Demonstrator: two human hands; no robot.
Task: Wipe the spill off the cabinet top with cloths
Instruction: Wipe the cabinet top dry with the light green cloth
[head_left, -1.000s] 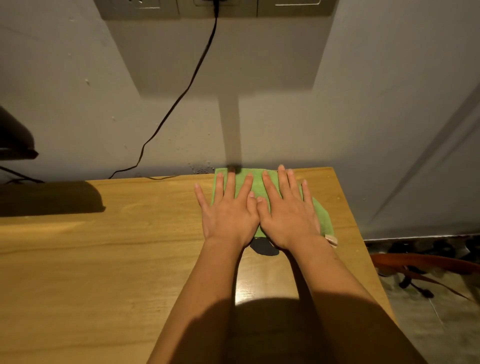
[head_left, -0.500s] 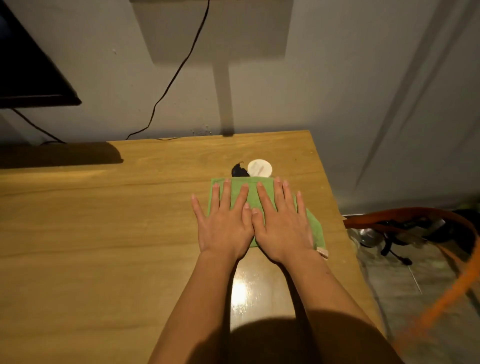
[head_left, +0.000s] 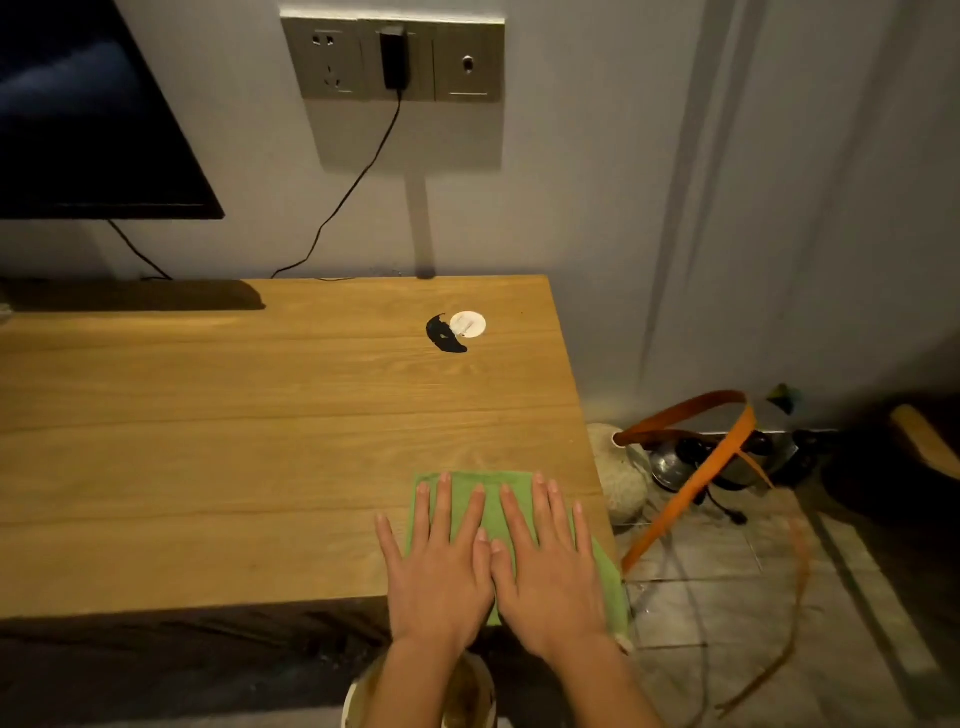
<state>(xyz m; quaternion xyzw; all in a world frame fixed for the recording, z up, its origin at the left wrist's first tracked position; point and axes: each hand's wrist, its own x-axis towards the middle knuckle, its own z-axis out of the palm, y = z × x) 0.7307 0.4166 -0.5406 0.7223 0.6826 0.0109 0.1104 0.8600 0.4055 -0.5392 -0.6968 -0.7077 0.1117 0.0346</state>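
Two flat hands, left (head_left: 439, 577) and right (head_left: 550, 574), fingers spread, gripping nothing, press a green cloth (head_left: 493, 499) at the cabinet top's (head_left: 234, 441) near right edge; best practice: even pressure, cloth kept folded, any drips guided toward the bowl (head_left: 358, 696) below.

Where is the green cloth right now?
The cloth lies at the cabinet top's near right corner, flat under both hands, left and right.

Both hands lie flat, palms down, side by side. The left hand (head_left: 439, 577) and right hand (head_left: 550, 571) touch at the thumbs. Fingers are spread and point far away.
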